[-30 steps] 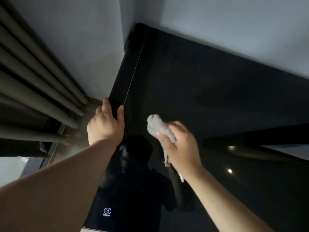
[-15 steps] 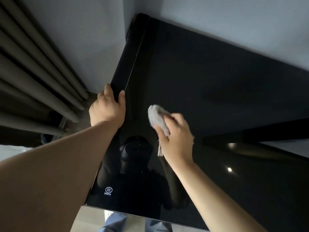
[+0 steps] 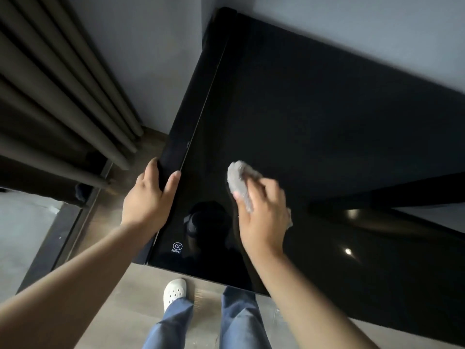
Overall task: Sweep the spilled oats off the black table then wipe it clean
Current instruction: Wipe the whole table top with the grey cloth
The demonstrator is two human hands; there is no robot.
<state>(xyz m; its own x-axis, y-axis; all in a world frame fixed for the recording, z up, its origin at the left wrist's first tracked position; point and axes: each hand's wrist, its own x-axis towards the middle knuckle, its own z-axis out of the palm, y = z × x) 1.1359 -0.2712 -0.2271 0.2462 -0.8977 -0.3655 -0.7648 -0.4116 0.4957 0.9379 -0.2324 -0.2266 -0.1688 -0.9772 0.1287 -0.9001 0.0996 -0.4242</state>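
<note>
We look down on the black table (image 3: pixel 327 122), whose glossy top fills the middle and right of the view. Its short left edge runs from just in front of us away to a far corner against the grey wall (image 3: pixel 156 59). Its long axis runs off to our right, where the end is out of view.

The grey cloth (image 3: pixel 237 181) lies bunched on the top near the front left corner, a little in from the left edge. Its long axis runs from far-left to near-right. The rounded free end points away from us, and the rest goes under the right hand (image 3: pixel 264 217). That hand is closed over the cloth with its fingers curled across it, holding it down on the glass; a small scrap shows past the right side of the palm. The hand and cloth are slightly blurred.

The left hand (image 3: pixel 148 200) is beside the cloth but apart from it, gripping the table's left edge. The thumb lies on the top surface and the fingers wrap down the side.

A small white printed mark (image 3: pixel 177 246) sits near the front left corner, between the two wrists. Grey curtain folds (image 3: pixel 50 96) hang to the left. Below the near edge we see blue jeans (image 3: pixel 241 321) and a white shoe (image 3: pixel 175 292) on the brown floor (image 3: pixel 120 311).
</note>
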